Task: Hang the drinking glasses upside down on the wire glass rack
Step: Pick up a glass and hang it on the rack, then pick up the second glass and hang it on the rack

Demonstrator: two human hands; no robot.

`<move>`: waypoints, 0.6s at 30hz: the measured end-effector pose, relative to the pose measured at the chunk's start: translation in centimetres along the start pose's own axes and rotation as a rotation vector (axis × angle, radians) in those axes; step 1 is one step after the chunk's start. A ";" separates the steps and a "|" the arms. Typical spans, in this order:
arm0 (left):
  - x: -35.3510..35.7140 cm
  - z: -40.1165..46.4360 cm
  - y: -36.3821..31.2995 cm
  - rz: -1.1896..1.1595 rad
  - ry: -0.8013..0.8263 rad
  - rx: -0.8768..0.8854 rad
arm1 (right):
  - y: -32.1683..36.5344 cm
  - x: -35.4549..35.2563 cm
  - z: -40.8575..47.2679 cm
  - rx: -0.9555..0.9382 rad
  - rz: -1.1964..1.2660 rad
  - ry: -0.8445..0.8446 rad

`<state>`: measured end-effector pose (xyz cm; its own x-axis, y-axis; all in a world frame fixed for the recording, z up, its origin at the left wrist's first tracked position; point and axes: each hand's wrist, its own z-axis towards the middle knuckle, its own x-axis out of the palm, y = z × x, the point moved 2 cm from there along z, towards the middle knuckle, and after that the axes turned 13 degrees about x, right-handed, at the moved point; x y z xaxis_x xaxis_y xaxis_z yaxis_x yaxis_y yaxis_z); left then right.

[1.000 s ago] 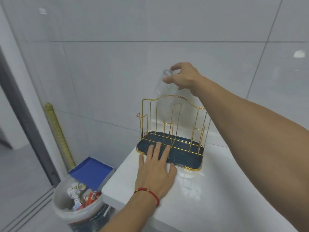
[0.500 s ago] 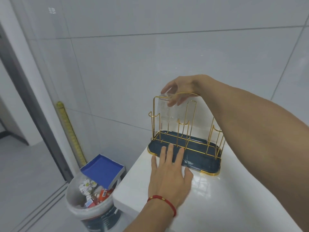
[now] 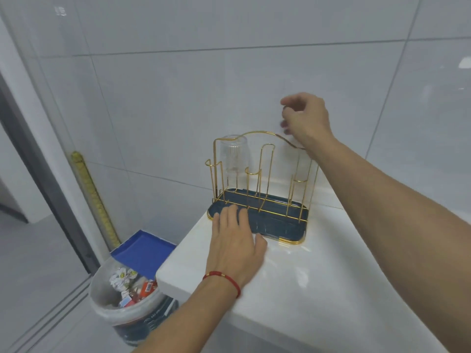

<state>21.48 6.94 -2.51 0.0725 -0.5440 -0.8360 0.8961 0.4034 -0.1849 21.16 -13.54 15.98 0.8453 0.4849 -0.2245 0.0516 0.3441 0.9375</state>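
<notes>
A gold wire glass rack [image 3: 265,159] with a dark blue drip tray [image 3: 280,222] stands on the white counter against the tiled wall. One clear ribbed drinking glass [image 3: 234,155] hangs upside down on the rack's back left prong. My left hand [image 3: 235,243] lies flat, fingers spread, on the counter with its fingertips on the tray's front left corner; a red cord is on its wrist. My right hand [image 3: 304,117] is in the air above the rack's right end, fingers loosely apart and holding nothing.
The white counter [image 3: 305,289] ends at its left edge just beside my left hand. Below it on the floor stands a white bucket [image 3: 122,296] full of rubbish, with a blue box lid [image 3: 142,250] leaning on it. A dark door frame runs along the left.
My right hand has set the glass upside down on the back left prong, let go of it and risen to the right. My left hand has stayed on the tray.
</notes>
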 end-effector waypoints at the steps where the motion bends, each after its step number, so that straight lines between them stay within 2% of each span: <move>1: -0.1 0.0 -0.1 -0.010 -0.019 0.010 | -0.7 -1.9 -1.7 -0.048 -0.022 -0.140; 3: -0.3 -0.1 -0.4 -0.028 -0.031 0.041 | -2.3 -6.0 -5.7 -0.159 -0.105 -0.352; 4: -0.5 -0.1 -0.5 -0.034 -0.032 0.057 | -3.2 -8.0 -7.7 -0.197 -0.143 -0.395; 6: -1.1 -0.2 -0.8 -0.045 -0.027 0.088 | -5.7 -11.9 -11.5 -0.185 -0.236 -0.371; 10: -1.8 -0.5 -3.9 -0.155 -0.083 0.147 | -12.9 -19.0 -18.2 0.077 -0.408 -0.243; 13: -1.1 0.0 -11.1 -0.321 -0.105 0.244 | -16.9 -23.9 -22.7 0.256 -0.390 -0.313; 18: 1.1 0.1 -24.8 -0.471 0.010 0.416 | -18.6 -30.6 -26.4 0.325 -0.288 -0.542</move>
<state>-0.66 -3.77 1.20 -0.3740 -0.5860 -0.7189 0.9264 -0.1992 -0.3195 -19.66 -13.56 -1.65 0.9160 -0.0891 -0.3912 0.3990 0.0993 0.9116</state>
